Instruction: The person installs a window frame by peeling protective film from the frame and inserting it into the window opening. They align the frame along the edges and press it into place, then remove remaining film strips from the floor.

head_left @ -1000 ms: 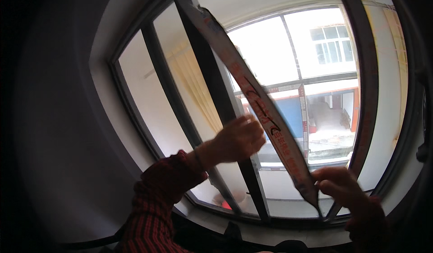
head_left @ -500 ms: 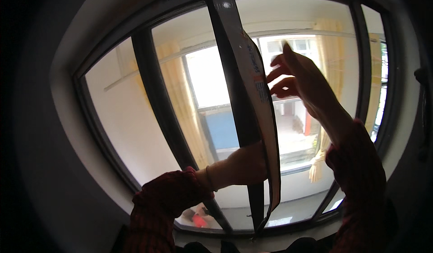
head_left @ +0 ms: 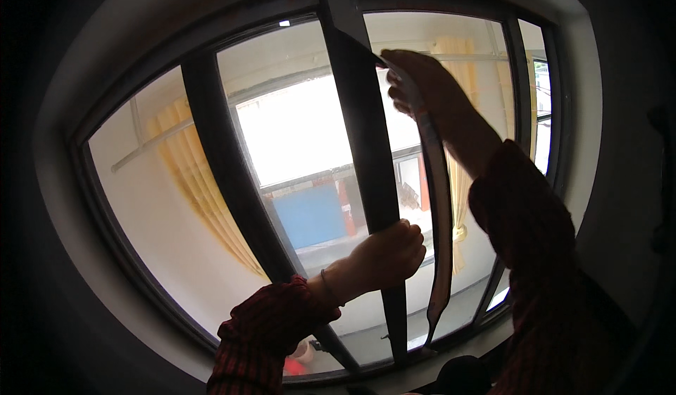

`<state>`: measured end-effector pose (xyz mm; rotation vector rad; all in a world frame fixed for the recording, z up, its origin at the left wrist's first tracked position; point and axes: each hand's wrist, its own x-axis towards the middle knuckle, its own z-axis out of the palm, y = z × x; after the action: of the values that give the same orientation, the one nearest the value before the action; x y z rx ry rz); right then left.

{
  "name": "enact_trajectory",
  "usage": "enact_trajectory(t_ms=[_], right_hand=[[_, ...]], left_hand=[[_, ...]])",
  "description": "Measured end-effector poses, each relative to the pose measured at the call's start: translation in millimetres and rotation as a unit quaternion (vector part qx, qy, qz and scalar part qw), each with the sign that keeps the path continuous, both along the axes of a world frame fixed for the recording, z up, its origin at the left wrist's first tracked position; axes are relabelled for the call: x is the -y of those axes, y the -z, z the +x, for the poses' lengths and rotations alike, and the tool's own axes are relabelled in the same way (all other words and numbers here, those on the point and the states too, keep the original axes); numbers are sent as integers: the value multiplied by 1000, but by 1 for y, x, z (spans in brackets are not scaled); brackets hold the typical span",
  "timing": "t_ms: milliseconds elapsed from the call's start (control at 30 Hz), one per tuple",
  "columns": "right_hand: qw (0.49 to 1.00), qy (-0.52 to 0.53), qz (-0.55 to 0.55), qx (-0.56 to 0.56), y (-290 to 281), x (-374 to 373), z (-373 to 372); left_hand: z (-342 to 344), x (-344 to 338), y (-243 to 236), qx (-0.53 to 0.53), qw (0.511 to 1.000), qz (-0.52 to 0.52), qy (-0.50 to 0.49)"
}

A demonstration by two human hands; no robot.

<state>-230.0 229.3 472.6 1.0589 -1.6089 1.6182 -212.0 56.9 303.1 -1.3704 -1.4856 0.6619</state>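
My left hand (head_left: 396, 253) is closed in front of the dark middle window bar (head_left: 364, 170), fingers curled; what they hold, if anything, is hidden. My right hand (head_left: 427, 89) is higher, closed on the long peeling strip of film (head_left: 441, 212). The strip runs from the upper part of the middle bar, bends at my fingers and hangs down to the lower frame, with a narrow twisted lower end.
The dark window frame (head_left: 208, 159) has several glass panes. Behind the glass are yellow curtains (head_left: 197, 177), a thin rail, a bright window and a blue panel (head_left: 306, 215). The pale window reveal (head_left: 584, 99) borders the frame; a dark wall is at the right.
My right hand has moved from low on the strip up to near its top and closed on it, peeling it away from the bar. My left hand is slightly lower. The view has shifted.
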Motion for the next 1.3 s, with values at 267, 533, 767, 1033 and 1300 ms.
enact_trajectory(t_ms=[267,533,767,1033,1300], right_hand=[[993,50,-50,-97,-31,-20,24],[914,386,91,-86,-48,-49,57],[781,580,115,-201,-84,-72,46],[890,436,-127,-43,-78,-123,70],[859,433,254,-95,-84,-21,33]], left_hand=[[-1,4,-4,16,999,12,27],[-1,5,-3,60,998,4,24],[-2,8,-2,61,998,-8,11],[-3,8,-2,61,998,-16,-13],[-5,3,2,44,999,23,6]])
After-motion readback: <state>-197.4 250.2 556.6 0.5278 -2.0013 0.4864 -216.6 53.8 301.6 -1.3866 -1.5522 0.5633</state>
